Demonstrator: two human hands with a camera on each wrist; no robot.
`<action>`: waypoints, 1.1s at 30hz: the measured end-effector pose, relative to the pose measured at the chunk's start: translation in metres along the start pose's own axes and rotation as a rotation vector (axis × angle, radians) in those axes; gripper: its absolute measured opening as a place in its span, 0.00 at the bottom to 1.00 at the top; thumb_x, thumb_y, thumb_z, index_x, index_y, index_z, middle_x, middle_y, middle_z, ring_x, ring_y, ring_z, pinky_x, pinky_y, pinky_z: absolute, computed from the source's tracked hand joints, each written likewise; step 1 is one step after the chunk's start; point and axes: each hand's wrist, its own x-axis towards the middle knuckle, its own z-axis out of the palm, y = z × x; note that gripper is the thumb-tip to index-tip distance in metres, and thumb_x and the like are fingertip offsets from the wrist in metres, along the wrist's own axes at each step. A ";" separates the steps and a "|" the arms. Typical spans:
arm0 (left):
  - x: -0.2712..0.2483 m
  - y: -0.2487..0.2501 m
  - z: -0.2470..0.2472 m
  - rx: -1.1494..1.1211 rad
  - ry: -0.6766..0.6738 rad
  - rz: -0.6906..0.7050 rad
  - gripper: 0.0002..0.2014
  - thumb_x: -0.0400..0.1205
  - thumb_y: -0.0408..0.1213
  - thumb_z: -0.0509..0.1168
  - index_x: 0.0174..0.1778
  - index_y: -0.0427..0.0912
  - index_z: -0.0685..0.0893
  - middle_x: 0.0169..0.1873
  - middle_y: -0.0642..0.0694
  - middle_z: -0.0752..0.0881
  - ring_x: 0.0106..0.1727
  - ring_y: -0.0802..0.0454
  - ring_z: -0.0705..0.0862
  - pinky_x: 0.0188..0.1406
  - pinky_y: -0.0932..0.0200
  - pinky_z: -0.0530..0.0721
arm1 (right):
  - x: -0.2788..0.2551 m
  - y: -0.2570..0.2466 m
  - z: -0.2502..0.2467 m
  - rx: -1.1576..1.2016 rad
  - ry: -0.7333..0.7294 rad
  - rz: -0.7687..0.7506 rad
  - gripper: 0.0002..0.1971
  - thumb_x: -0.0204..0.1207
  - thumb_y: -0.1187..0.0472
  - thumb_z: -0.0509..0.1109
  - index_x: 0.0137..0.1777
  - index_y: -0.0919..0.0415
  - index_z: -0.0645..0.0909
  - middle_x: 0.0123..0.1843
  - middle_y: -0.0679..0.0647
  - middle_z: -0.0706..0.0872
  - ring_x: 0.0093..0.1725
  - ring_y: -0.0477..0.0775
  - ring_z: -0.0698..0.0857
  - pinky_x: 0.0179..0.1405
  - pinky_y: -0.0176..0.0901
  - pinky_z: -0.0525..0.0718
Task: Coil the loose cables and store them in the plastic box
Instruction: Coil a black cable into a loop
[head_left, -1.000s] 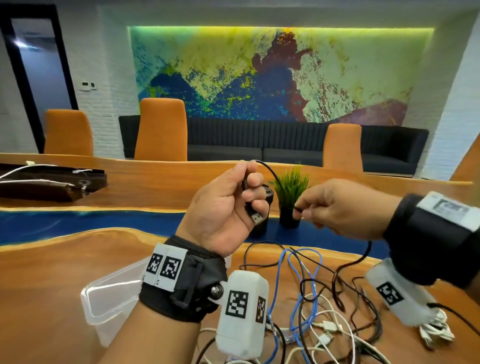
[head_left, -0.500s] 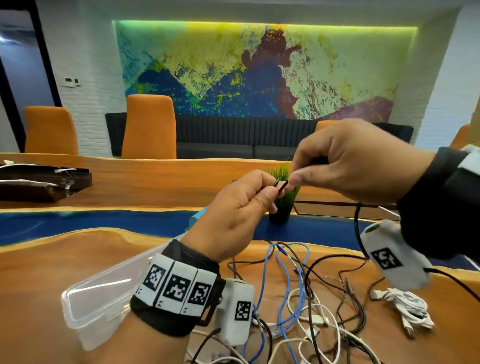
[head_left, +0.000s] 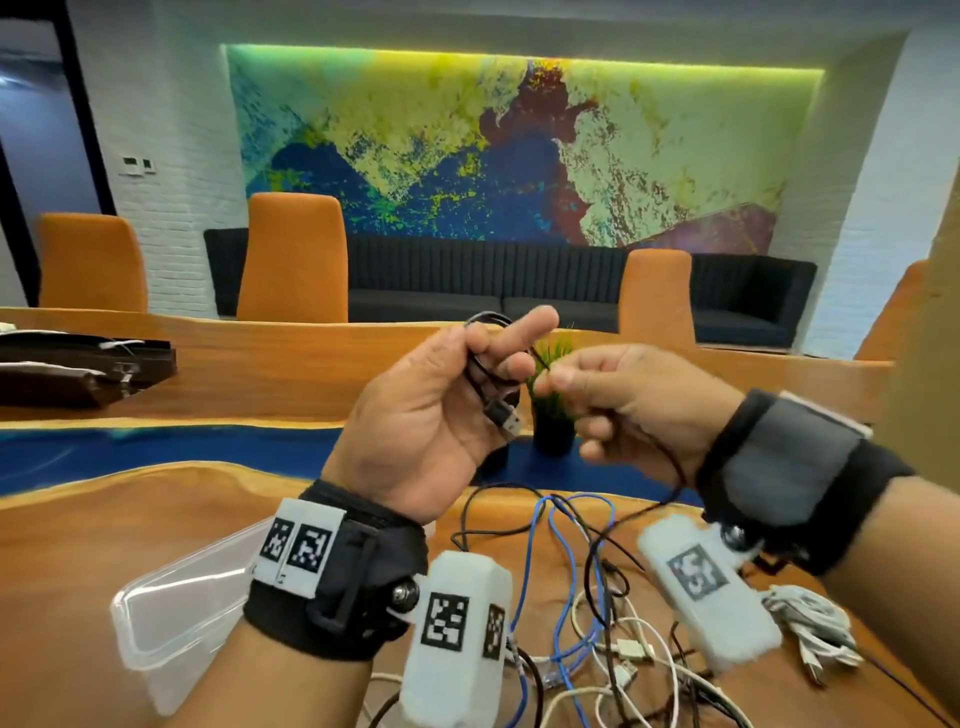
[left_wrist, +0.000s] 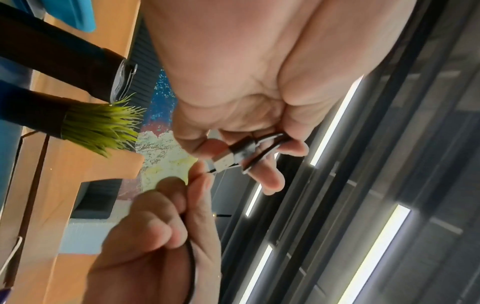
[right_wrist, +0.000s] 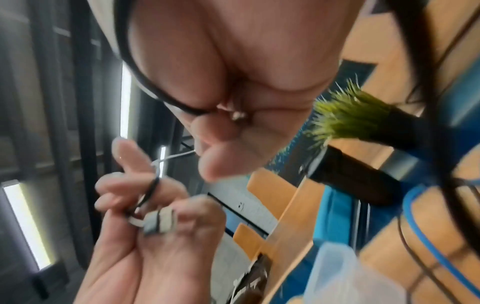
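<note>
My left hand is raised above the table and grips small loops of a black USB cable, whose metal plug hangs below the fingers. The index finger sticks out straight. Just to the right, my right hand pinches the same black cable between thumb and forefinger; the cable runs under that hand down to the table. In the left wrist view the plug lies across my left fingers. The clear plastic box lies low on the left, partly hidden by my left forearm.
A tangle of blue, white and black cables covers the wooden table below my hands. A bundled white cable lies at the right. A small potted grass plant stands just behind my hands. Orange chairs line the far side.
My right hand has dropped from above to level with the left, still on the black cable. The left hand has turned palm-up, with another loop of cable in it and the plug hanging free.
</note>
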 end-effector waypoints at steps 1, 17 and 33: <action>0.001 0.000 -0.001 -0.006 0.008 0.030 0.17 0.89 0.39 0.49 0.41 0.44 0.82 0.65 0.37 0.87 0.47 0.54 0.89 0.44 0.53 0.86 | -0.002 0.004 0.007 0.003 -0.068 0.044 0.05 0.82 0.63 0.66 0.49 0.63 0.83 0.27 0.51 0.70 0.21 0.44 0.70 0.21 0.40 0.82; -0.002 -0.006 -0.010 0.662 -0.048 0.009 0.13 0.86 0.43 0.55 0.43 0.49 0.85 0.40 0.43 0.84 0.36 0.53 0.75 0.39 0.52 0.69 | 0.007 -0.048 -0.009 -0.641 0.249 -0.659 0.09 0.69 0.59 0.81 0.37 0.64 0.86 0.29 0.49 0.82 0.28 0.39 0.76 0.28 0.33 0.76; 0.004 -0.007 -0.035 1.084 0.074 0.100 0.16 0.88 0.47 0.53 0.45 0.42 0.80 0.38 0.47 0.83 0.43 0.49 0.79 0.46 0.51 0.76 | 0.017 -0.031 0.001 -0.960 0.112 -0.625 0.04 0.75 0.57 0.77 0.41 0.56 0.90 0.35 0.48 0.89 0.37 0.45 0.85 0.36 0.34 0.80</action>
